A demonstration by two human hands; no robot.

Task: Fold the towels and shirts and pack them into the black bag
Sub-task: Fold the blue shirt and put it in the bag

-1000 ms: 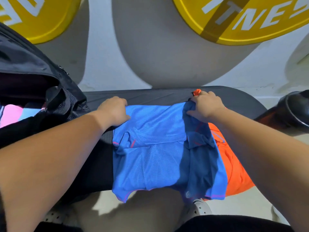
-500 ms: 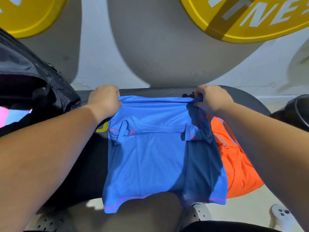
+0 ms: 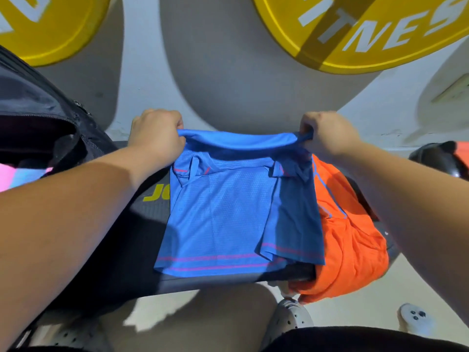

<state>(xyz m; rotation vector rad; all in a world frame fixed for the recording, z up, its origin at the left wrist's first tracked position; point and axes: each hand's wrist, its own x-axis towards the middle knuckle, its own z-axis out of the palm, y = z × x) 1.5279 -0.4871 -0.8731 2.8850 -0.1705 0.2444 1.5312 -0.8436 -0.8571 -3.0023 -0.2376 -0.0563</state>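
Observation:
A blue mesh shirt with pink hem stitching lies over the black padded bench, its sides folded inward. My left hand grips the shirt's far left corner and my right hand grips its far right corner, both lifting the top edge off the bench. An orange shirt lies crumpled to the right, partly under the blue one and hanging off the bench. The black bag stands open at the left, with pink and light blue folded cloth inside.
Yellow weight plates lean against the white wall beyond the bench. A black round object sits at the right edge. My knees and white perforated clogs are below the bench on the pale floor.
Both hands have moved apart to the shirt's far corners and raised its top edge. The shirt's hem has slid up from hanging over the front edge onto the bench.

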